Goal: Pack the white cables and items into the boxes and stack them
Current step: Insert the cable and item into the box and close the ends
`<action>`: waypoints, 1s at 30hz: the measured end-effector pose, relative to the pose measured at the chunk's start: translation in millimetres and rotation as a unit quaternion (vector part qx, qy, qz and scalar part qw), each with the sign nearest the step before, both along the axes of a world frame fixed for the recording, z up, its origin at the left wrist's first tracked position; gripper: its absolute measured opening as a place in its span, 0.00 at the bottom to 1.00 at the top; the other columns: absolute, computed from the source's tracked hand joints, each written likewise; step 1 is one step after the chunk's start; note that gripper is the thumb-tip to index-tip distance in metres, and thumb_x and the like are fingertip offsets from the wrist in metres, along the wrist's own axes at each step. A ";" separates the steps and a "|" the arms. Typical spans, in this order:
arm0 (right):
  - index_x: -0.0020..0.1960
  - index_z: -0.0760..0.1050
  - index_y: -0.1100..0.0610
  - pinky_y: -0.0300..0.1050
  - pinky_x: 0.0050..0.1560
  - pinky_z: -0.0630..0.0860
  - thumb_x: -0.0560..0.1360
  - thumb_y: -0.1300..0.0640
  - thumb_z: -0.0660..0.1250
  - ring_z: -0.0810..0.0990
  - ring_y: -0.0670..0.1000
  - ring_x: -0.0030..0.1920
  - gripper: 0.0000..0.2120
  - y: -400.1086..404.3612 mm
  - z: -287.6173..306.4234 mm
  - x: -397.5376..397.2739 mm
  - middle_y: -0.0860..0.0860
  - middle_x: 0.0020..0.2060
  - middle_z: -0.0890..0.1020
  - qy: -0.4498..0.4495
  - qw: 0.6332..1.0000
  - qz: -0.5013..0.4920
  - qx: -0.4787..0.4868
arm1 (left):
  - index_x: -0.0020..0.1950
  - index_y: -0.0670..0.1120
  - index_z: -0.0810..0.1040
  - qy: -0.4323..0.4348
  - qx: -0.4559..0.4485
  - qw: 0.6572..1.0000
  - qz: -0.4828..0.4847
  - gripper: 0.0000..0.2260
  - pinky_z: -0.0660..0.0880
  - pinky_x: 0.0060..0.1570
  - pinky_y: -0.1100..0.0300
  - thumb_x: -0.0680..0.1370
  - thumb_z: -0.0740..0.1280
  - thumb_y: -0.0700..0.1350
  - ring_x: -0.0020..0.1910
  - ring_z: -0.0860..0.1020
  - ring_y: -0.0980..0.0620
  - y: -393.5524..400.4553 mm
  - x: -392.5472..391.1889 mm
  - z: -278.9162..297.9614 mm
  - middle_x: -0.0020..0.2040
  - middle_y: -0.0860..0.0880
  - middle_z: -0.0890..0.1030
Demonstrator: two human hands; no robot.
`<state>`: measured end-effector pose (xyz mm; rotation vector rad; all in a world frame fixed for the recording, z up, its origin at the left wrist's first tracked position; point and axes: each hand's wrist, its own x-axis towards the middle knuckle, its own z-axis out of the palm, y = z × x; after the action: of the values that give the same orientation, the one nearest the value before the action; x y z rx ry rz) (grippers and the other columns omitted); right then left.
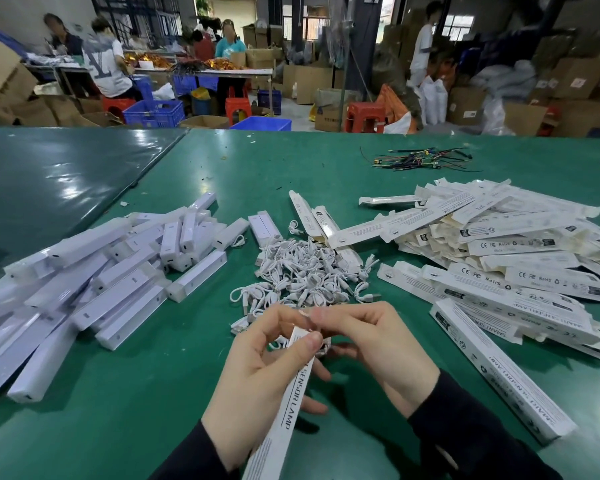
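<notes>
My left hand [257, 375] grips a long white box [281, 417] printed "SENSOR LAMP", held upright-tilted over the green table. My right hand [371, 344] pinches at the box's top end, where a small white cable [323, 348] shows between the fingers. Just beyond my hands lies a heap of short white cables [302, 271]. White lamp bars [111, 271] are piled at the left. Flat and folded white boxes [506, 251] are heaped at the right, with one long box [499, 368] lying nearest my right arm.
The green table [153, 393] meets a darker mat [49, 188] at the left. A bundle of coloured wire ties [420, 159] lies at the far right. Beyond the table are people, blue crates, red stools and cardboard cartons.
</notes>
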<state>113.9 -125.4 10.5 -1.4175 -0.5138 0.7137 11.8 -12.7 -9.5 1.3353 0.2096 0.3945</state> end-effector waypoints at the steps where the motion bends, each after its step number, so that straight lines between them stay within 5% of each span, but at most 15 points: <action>1: 0.45 0.87 0.55 0.37 0.40 0.76 0.65 0.49 0.74 0.81 0.46 0.38 0.12 -0.1 0.6 -0.8 0.54 0.40 0.86 -0.010 1.000 0.006 0.000 | 0.47 0.46 0.75 -0.002 -0.006 1.000 0.011 0.10 0.79 0.25 0.46 0.70 0.72 0.43 0.34 0.81 0.42 0.4 0.2 -0.7 0.48 0.39 0.76; 8: 0.43 0.87 0.55 0.35 0.35 0.75 0.71 0.60 0.72 0.79 0.50 0.35 0.05 0.1 2.7 -5.0 0.54 0.39 0.87 -0.010 1.000 0.005 0.008 | 0.44 0.55 0.70 -0.003 -0.015 1.000 0.014 0.13 0.78 0.27 0.46 0.69 0.72 0.44 0.34 0.80 0.40 2.6 1.8 -7.1 0.43 0.46 0.79; 22: 0.44 0.86 0.62 0.39 0.32 0.74 0.67 0.54 0.71 0.74 0.56 0.31 0.12 2.9 -1.1 -9.5 0.58 0.38 0.85 0.030 0.999 -0.004 0.043 | 0.44 0.53 0.70 -0.010 -0.030 0.999 0.011 0.12 0.77 0.25 0.50 0.69 0.72 0.43 0.31 0.77 0.42 3.3 2.4 -6.1 0.40 0.46 0.80; 30: 0.45 0.85 0.63 0.38 0.33 0.75 0.74 0.63 0.69 0.76 0.52 0.28 0.07 3.2 -1.2 -10.4 0.56 0.39 0.85 0.017 0.999 -0.022 0.038 | 0.54 0.49 0.66 -0.014 -0.050 0.999 0.006 0.19 0.76 0.24 0.51 0.69 0.72 0.43 0.30 0.77 0.42 3.4 3.2 -8.9 0.40 0.46 0.81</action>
<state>103.5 -122.2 9.3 -1.3397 -0.4777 0.6752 15.0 -9.3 -18.4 1.2293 0.2129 0.4076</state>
